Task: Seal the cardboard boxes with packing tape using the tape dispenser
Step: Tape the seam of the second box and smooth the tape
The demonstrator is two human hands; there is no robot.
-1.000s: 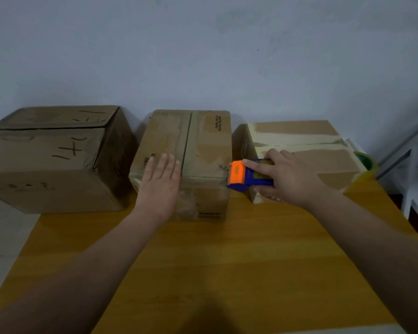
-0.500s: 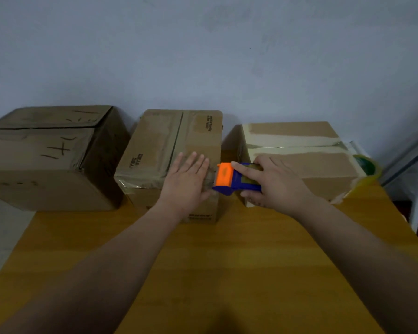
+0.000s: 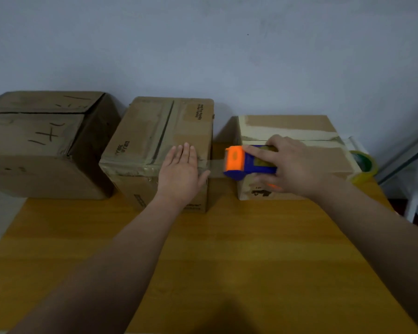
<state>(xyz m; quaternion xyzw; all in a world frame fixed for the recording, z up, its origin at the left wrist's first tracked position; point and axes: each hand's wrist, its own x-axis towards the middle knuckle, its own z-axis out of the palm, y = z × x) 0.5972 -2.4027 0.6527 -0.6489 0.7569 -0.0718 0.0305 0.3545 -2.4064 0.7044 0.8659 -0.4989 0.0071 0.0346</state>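
Three cardboard boxes stand in a row against the wall. My left hand (image 3: 180, 169) lies flat with straight fingers on the front right corner of the middle box (image 3: 155, 138). My right hand (image 3: 292, 165) grips the blue and orange tape dispenser (image 3: 245, 162), held in the gap just right of that box. A short strip of clear tape (image 3: 215, 166) stretches from the dispenser to the box edge beside my left thumb. The right box (image 3: 299, 126) behind the dispenser bears pale tape strips across its top. The left box (image 3: 34, 141) has black pen marks.
The boxes sit at the far edge of a yellow wooden table (image 3: 203, 261). A roll of tape with a green core (image 3: 363, 165) lies at the right box's far side. A metal frame (image 3: 408, 160) stands to the right of the table.
My right hand has pulled the dispenser rightwards away from the middle box, drawing out a strip of tape. My left hand has shifted to the box's right front corner.
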